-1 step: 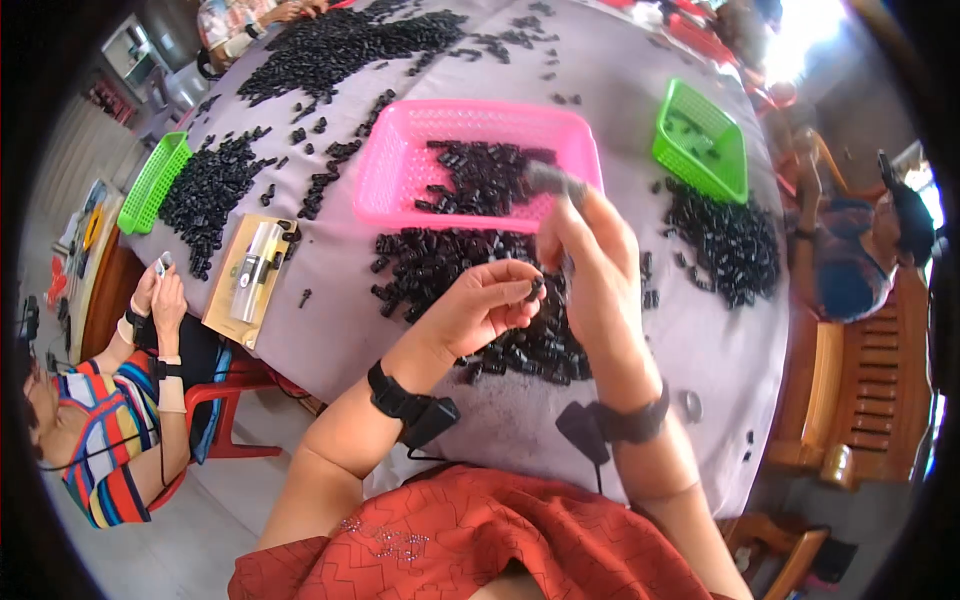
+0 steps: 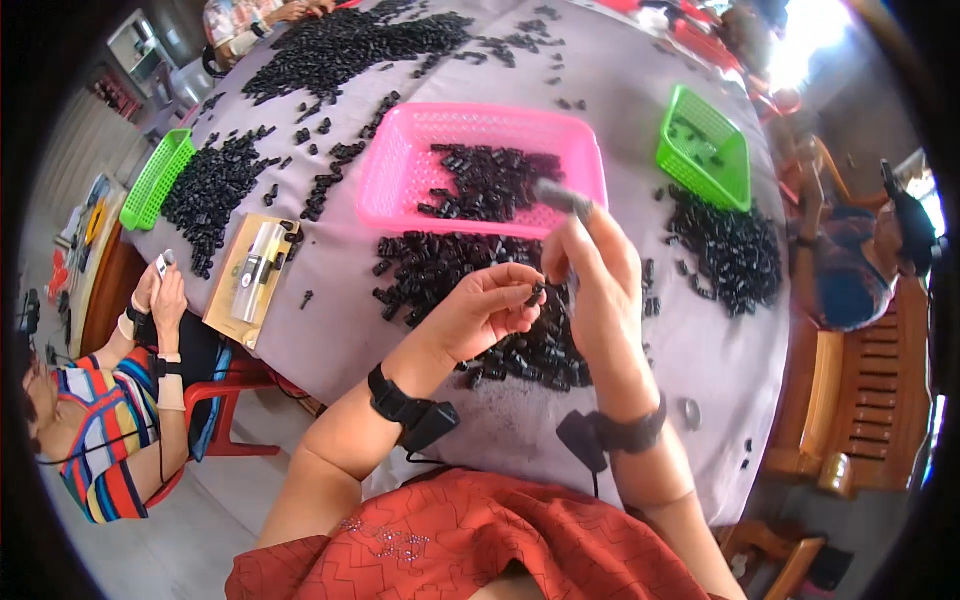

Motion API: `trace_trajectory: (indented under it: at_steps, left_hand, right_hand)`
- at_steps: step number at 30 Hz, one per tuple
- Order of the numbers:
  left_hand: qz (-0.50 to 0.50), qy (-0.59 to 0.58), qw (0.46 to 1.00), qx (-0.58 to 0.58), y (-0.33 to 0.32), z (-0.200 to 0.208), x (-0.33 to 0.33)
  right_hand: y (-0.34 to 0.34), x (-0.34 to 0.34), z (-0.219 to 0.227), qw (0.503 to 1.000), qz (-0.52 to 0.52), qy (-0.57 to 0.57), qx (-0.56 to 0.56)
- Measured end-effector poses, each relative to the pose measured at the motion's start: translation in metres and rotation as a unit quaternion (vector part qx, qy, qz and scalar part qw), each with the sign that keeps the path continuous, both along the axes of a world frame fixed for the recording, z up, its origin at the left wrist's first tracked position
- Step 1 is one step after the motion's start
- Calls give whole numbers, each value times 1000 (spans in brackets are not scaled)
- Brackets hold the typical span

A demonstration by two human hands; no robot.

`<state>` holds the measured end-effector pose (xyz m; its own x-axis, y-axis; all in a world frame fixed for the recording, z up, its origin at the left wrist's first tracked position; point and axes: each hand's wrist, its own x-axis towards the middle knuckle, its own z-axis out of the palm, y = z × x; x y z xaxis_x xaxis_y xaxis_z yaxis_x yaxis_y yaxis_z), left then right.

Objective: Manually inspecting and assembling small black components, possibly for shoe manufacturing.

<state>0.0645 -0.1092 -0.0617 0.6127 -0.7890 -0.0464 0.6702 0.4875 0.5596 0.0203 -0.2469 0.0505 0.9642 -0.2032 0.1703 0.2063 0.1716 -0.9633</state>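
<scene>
I've a small black piece (image 2: 536, 296) pinched in the left hand (image 2: 490, 309); right hand (image 2: 602, 288) bent in beside it, its grip I can't tell. Close fingerwork, I judge; next move calls for a steady pinch. Loose black parts (image 2: 440, 262) beneath on grey cloth (image 2: 335, 350), pink basket (image 2: 395, 185) at eleven, green basket (image 2: 702, 183) half past one, co-worker (image 2: 110, 420) at eight, wooden bench (image 2: 820, 380) at four

Black part (image 2: 537, 296) in the left hand (image 2: 488, 308): partly covered by fingertips, form too small to confirm. Right hand (image 2: 604, 285): grey finger covering (image 2: 566, 199) blurred, possibly cloth.
</scene>
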Motion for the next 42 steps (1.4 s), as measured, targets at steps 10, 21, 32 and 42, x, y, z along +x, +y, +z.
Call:
trace_trajectory:
  at_steps: [10, 21, 32, 42]
  left_hand:
    - [30, 32, 998, 40, -5, 17, -2]
    - [31, 29, 997, 62, -11, 18, -11]
    - [25, 26, 996, 83, -12, 22, -14]
    - [14, 46, 995, 86, -14, 23, -16]
  right_hand:
    - [-44, -35, -48, 991, 49, 122, -28]
    - [-56, -45, -64, 977, 151, 139, -57]
    - [-53, -48, -73, 976, 165, 130, -52]
    - [-48, -49, -74, 983, 161, 92, -12]
